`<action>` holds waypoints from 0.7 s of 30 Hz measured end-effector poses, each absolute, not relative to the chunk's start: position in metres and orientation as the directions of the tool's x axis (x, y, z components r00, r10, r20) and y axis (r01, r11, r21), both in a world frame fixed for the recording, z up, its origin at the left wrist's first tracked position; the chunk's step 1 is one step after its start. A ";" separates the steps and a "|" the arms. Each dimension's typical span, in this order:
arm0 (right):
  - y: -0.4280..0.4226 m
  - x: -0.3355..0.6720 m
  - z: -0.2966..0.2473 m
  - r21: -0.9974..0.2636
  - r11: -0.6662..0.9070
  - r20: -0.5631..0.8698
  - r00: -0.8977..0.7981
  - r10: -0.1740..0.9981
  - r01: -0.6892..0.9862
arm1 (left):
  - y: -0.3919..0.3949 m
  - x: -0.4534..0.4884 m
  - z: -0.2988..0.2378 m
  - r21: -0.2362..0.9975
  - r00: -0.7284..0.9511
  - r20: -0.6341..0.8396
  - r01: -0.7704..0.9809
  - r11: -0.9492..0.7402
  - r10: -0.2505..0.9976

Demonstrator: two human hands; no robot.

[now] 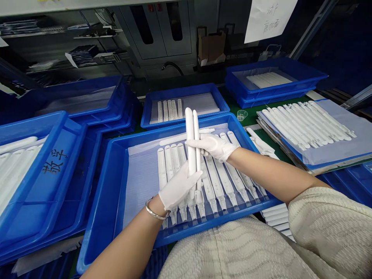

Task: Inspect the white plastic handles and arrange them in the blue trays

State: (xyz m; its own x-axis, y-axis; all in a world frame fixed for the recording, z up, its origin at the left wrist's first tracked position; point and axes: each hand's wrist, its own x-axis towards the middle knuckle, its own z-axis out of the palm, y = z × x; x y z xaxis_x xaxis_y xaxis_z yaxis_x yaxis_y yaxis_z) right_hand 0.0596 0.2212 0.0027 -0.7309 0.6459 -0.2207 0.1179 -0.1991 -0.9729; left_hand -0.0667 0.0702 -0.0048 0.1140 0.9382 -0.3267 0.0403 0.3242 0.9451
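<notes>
Both my hands wear white gloves and hold a pair of long white plastic shells upright above a blue tray [116, 166]. My left hand [178, 188] is closed round their lower ends. Higher up, my right hand [215, 146] pinches them from the right side. The left shell [190, 128] is wider in view; the narrower right shell [196, 126] stands close against it. Under my hands, several similar white pieces [209, 186] lie side by side in the tray, with narrow ribbed ends toward me. Another white piece [173, 139] lies crosswise behind them.
Behind stands a smaller blue tray [186, 91] with several white pieces. Stacked blue trays [58, 186] flank the left side. At right, a row of white pieces [308, 126] lies on a paper-covered stack. A small clear cup [241, 115] sits near the tray's far corner.
</notes>
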 end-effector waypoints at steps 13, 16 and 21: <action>0.212 0.067 0.025 -0.995 0.005 -0.075 -0.755 0.651 0.103 | 0.074 -0.069 -0.018 0.860 0.014 -0.008 0.511 0.000 1.000; 0.212 0.069 0.025 -0.995 0.033 -0.056 -0.779 0.624 0.097 | 0.074 -0.069 -0.013 0.866 -0.011 -0.049 0.497 0.048 0.999; 0.207 0.068 0.026 -0.992 -0.028 -0.110 -0.770 0.628 0.119 | 0.074 -0.065 -0.006 0.910 -0.077 -0.165 0.374 0.182 0.983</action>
State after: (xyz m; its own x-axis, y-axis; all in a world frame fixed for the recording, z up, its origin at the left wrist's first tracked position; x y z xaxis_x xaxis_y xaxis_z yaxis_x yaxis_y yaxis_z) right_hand 0.0682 0.2071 0.0256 -0.7704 0.6279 -0.1104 0.1191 -0.0284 -0.9925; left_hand -0.0650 0.0741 -0.0063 -0.0771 0.9833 -0.1651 0.3736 0.1820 0.9096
